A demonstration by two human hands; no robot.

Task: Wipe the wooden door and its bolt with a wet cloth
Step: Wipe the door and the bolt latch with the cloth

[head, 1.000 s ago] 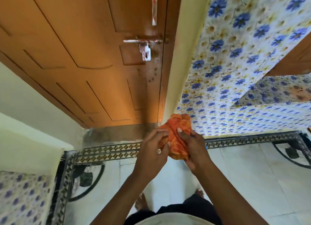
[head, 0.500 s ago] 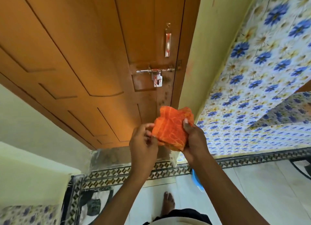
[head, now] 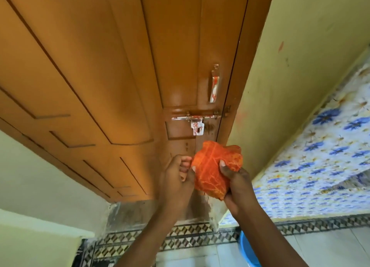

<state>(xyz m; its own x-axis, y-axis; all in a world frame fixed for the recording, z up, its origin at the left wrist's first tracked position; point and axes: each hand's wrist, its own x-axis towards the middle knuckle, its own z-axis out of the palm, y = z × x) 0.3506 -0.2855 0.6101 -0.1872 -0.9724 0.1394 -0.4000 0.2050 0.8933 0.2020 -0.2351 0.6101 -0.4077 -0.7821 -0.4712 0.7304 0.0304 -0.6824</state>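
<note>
Both hands hold the orange cloth at frame centre: right hand grips, left hand pinches its edge. Risk: loose wad may skip bolt crevices.

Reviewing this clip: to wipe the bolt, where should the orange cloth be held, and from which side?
Probably the near, lower bunch of the folded orange patterned cloth, from below on the right, as the right hand grips it now. That leaves its broad upper face pointing at the steel sliding bolt on the brown wooden door. The left hand only pinches the left edge.
</note>
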